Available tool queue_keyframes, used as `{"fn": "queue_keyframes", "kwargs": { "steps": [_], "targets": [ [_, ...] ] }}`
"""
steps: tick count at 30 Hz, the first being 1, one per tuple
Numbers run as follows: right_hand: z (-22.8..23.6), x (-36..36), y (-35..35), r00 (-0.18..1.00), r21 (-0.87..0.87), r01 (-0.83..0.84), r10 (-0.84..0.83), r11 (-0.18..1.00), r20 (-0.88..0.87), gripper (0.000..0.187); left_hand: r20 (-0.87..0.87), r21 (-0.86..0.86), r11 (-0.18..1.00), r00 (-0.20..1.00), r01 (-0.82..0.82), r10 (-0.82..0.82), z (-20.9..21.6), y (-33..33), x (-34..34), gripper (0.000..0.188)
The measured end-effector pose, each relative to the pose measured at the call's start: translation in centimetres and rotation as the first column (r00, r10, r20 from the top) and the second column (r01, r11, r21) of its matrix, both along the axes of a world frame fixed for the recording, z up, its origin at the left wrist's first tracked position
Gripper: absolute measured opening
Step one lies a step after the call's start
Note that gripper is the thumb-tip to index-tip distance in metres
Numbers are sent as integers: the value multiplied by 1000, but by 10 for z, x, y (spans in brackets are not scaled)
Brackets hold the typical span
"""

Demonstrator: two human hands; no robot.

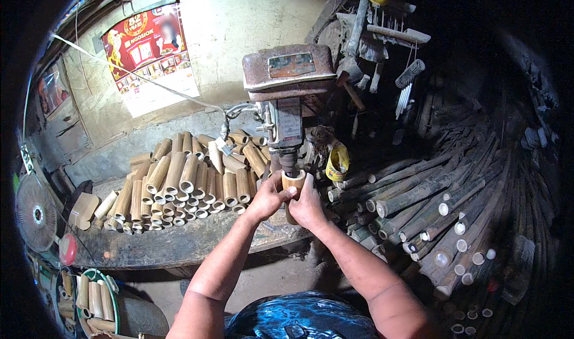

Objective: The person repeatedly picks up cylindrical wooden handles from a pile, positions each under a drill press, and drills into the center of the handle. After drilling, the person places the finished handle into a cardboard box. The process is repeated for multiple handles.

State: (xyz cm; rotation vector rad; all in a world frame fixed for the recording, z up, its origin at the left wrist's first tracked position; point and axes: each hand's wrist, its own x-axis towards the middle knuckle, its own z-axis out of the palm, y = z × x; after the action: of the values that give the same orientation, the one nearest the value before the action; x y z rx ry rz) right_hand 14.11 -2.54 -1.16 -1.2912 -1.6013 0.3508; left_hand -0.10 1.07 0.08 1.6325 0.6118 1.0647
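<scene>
Blue shirt (299, 318) lies at six o'clock; left hand (269, 200) and right hand (308, 204) clasp a bamboo tube (293, 182) beneath the twelve-o'clock drill press (286, 121), advisably kept firm and square.

Head-worn fisheye looks down at the nearby bench (164, 247); far right unclear.

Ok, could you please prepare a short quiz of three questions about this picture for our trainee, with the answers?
1. What do the left hand and right hand hold under the drill press?
2. True or false: the fan stands left of the piled tubes.
3. The green-rimmed bin contains: A) bottles B) bamboo pieces C) cloths

Key: 1. A bamboo tube. 2. True. 3. B.
</scene>
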Motion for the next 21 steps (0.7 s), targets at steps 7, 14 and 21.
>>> {"fn": "queue_keyframes", "kwargs": {
  "steps": [7,14,21],
  "targets": [
    [-1,-16,-8,998,-23,0,1,1000,60,64,78,-44,999,997,2,1,-5,-7,-10,53],
    [-3,-31,3,1000,-30,-21,21,999,-11,68,143,-51,997,989,55,-47,-10,8,-24,56],
    [1,-24,31,996,-71,-51,45,996,-73,58,62,-31,998,997,48,-46,-9,37,-23,56]
  ]
}}
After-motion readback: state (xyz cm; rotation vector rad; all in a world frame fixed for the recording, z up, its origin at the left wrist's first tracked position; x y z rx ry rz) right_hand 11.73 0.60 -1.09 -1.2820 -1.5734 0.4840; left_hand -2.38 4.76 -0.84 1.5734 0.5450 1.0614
